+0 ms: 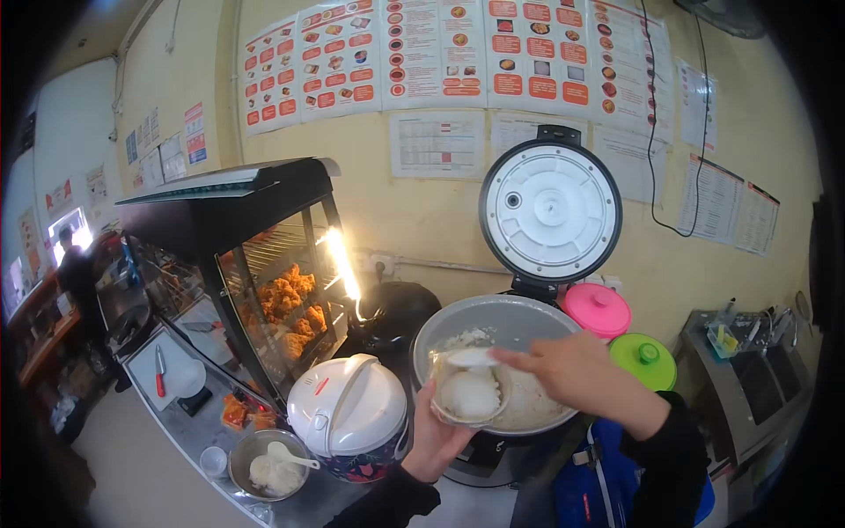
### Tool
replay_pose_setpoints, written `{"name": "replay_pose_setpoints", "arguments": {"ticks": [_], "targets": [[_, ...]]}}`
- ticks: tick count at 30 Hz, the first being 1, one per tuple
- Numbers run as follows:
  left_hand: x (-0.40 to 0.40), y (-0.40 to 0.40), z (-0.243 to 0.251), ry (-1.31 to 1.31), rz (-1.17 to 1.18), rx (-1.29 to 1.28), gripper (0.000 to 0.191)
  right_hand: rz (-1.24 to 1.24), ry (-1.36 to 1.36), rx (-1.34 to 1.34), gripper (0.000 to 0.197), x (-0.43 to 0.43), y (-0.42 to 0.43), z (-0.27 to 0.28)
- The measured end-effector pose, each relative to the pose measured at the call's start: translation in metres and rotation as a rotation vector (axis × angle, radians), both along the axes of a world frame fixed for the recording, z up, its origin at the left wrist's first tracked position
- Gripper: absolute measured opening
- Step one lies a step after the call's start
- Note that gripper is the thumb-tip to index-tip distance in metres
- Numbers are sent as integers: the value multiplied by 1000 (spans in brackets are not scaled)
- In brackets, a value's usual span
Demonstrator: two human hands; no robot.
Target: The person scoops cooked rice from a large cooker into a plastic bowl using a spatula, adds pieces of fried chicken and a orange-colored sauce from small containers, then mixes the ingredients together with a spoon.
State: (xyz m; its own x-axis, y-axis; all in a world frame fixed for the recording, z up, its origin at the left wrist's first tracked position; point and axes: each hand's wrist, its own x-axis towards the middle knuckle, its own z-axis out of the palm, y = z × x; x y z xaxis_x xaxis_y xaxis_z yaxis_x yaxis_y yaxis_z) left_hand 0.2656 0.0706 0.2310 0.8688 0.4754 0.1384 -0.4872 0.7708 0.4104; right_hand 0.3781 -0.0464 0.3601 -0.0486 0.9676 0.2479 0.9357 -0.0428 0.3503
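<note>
Over the open rice cooker [495, 318], my left hand [439, 435] holds a small round container [506, 389] from below and the side. A smooth mound of white rice [470, 396] fills it. My right hand [581, 373] grips a white rice paddle [470, 358], its blade just above the far side of the mound. Some rice [528, 402] shows inside the cooker's grey inner pot, and part of that pot is hidden behind my hands. The cooker's round lid [551, 211] stands upright against the wall.
Left of the cooker stand a closed white rice cooker [346, 409] and a steel bowl [239, 465] with rice and a white scoop [290, 455]. Behind them is a lit display cabinet [264, 191] of fried chicken [290, 297]. Pink [597, 310] and green [642, 363] lids lie right.
</note>
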Motion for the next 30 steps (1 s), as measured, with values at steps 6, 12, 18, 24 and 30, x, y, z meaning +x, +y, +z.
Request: {"name": "replay_pose_setpoints", "arguments": {"ticks": [6,12,18,24,30], "targets": [[-19,9,-17,-17,28,34,54,112,-22,-242,45,-24,-18,10],[-37,5,-11,85,136,92,58,146,53,-208,55,-45,1,-31],[-55,21,-15,88,141,-36,62,155,176,-210,40,-25,9,14],[-46,27,-1,105,145,-144,64,310,490,-102,36,14,54,-15],[-51,54,-17,54,184,-263,63,-64,833,4,33,73,93,-10]]}}
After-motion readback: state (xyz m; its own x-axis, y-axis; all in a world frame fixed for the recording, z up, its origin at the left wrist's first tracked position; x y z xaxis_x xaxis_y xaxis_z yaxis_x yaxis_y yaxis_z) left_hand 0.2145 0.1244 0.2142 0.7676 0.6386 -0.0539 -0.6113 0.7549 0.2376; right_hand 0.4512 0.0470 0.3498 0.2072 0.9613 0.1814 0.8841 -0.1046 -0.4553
